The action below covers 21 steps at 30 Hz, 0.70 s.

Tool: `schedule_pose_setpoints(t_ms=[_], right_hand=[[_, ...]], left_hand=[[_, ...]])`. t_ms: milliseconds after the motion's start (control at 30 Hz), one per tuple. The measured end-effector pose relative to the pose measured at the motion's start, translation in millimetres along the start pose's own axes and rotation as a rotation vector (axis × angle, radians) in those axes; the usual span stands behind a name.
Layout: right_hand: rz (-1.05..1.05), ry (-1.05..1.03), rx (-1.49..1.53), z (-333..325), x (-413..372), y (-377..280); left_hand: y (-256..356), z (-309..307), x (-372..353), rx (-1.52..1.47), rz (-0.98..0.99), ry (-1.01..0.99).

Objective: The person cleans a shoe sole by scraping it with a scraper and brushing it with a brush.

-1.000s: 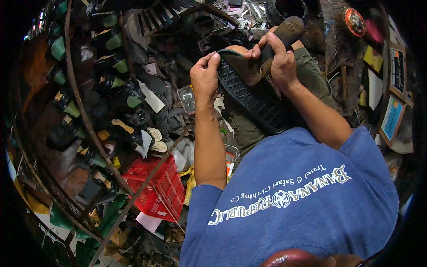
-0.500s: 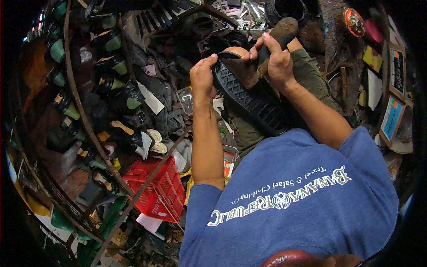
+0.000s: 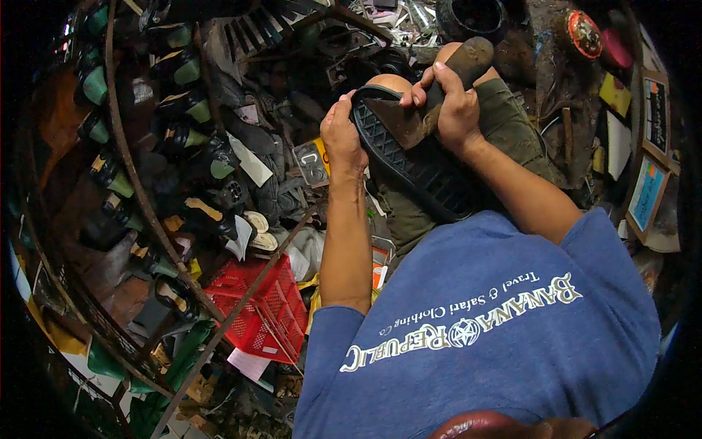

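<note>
A black rubber sole [image 3: 446,192] with a diamond-pattern tread lies tilted over the lap, tread facing up. My left hand [image 3: 344,139] grips its rim at the upper left, fingers partly hidden behind it. In my right hand [image 3: 455,110] is a tool [image 3: 474,57] with a thick, rounded dark handle. Its flat, rusty brown blade [image 3: 401,124] rests across the upper part of the sole. The fingertips of my right hand are curled near the blade's top edge. Whatever is under the sole is hidden.
Shoes with green insoles [image 3: 186,66] fill a metal rack on the left. A red plastic basket [image 3: 270,314] sits below my left forearm. At the right stand framed cards [image 3: 646,192]. Scraps and a round black container [image 3: 472,18] are beyond the knees.
My left hand has shifted slightly down and right along the sole's rim. The tool in my right hand has moved slightly down, its blade still against the sole.
</note>
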State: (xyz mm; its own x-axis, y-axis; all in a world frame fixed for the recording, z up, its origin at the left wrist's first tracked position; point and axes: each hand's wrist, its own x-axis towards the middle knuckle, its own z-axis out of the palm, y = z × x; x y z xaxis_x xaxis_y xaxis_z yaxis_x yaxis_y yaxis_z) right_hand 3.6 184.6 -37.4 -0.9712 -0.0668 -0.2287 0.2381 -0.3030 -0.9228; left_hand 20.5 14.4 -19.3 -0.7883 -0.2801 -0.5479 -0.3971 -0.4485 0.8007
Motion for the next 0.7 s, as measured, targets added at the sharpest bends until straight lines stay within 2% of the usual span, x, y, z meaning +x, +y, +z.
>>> schedule_pose_setpoints(t_ms=[167,233,267,333,367,433,567,633,700], right_hand=[[0.086,-0.053,0.196,1,2,-8],[-0.021,-0.058,-0.055,-1,6,2],[-0.022,-0.058,-0.054,-2,6,1],[0.047,-0.121,0.161,-4,5,-4],[0.044,-0.12,0.163,-4,5,-7],[0.347,-0.175,0.427,-5,4,-11],[0.296,-0.156,0.477,-4,-7,-12],[0.097,-0.114,0.428,-4,-11,-13],[0.104,-0.076,0.414,-2,-8,-15]], left_hand=[[-3,2,-4,-0.001,0.01,0.033],[-4,1,-5,0.054,0.035,0.055],[-5,1,-6,0.055,0.036,0.054],[-6,2,-7,0.036,0.041,0.074],[-6,3,-7,0.038,0.043,0.072],[-6,4,-7,0.046,0.076,0.098],[-9,1,-1,0.058,0.098,0.063],[-9,2,-2,0.015,0.094,0.062],[-7,3,-3,0.001,0.079,0.046]])
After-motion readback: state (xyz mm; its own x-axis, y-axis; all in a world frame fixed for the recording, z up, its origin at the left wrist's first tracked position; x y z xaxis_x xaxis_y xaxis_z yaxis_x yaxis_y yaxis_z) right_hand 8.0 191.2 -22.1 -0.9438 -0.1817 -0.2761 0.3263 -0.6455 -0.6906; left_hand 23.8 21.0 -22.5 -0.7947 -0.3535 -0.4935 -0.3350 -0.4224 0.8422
